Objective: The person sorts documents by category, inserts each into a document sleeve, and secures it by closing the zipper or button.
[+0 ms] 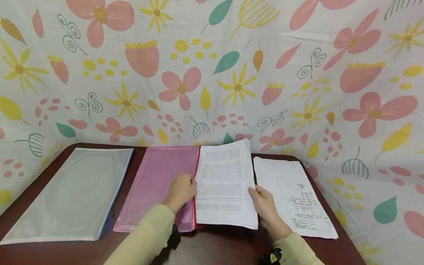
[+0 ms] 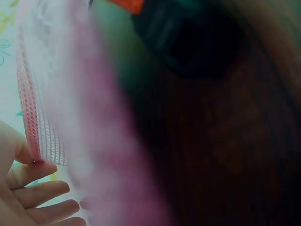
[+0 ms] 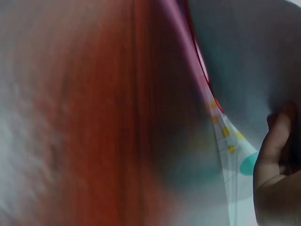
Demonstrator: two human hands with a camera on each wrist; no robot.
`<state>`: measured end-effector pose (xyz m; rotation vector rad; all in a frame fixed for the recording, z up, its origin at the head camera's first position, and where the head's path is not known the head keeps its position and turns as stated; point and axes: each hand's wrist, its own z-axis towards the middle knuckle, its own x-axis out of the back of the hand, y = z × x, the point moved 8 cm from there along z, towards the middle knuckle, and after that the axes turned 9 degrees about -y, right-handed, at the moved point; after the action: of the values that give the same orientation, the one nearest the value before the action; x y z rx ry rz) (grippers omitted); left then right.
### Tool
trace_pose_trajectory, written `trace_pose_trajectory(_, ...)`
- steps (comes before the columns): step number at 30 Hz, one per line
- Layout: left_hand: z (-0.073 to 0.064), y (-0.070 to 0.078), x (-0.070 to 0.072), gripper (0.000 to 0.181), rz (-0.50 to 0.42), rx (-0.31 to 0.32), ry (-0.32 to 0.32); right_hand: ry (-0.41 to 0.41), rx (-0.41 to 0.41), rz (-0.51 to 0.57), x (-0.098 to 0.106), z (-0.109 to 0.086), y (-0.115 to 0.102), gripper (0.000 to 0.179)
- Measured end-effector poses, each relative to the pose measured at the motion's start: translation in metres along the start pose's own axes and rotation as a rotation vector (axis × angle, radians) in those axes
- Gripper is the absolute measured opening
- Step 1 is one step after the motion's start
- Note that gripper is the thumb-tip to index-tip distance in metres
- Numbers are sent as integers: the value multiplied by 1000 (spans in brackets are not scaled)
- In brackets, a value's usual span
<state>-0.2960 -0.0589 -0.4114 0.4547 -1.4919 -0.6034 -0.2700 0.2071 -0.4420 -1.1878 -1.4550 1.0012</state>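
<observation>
A pink mesh zipper pouch (image 1: 165,173) with a red zipper edge lies in the middle of the table. My left hand (image 1: 181,191) pinches that edge between thumb and index finger; in the left wrist view the mesh (image 2: 49,141) runs up from the fingers. Directly to the right is a stack of printed sheets (image 1: 225,184), slightly raised at its right side. My right hand (image 1: 266,207) grips the stack's right edge, thumb on top, other fingers mostly hidden beneath. The stack's left side meets the zipper; whether any of it is inside the pouch I cannot tell.
On the left lies a whitish mesh pouch (image 1: 73,187) with a blue edge. Another paper stack (image 1: 294,195), its top sheet bearing a line drawing, lies at the right. A dark red-brown table (image 1: 212,246) carries everything, and a flower-printed cloth (image 1: 212,73) hangs behind.
</observation>
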Motion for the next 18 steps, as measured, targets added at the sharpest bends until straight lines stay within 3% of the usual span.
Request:
trace_pose_trajectory(8,0,-1,-3,29,34,-26,33,-56,-34,-57,1,3,0,42)
trace_pose_trajectory(18,-1,0,-3,25,4,-38,8,-108,-24,20,-2,5,0,46)
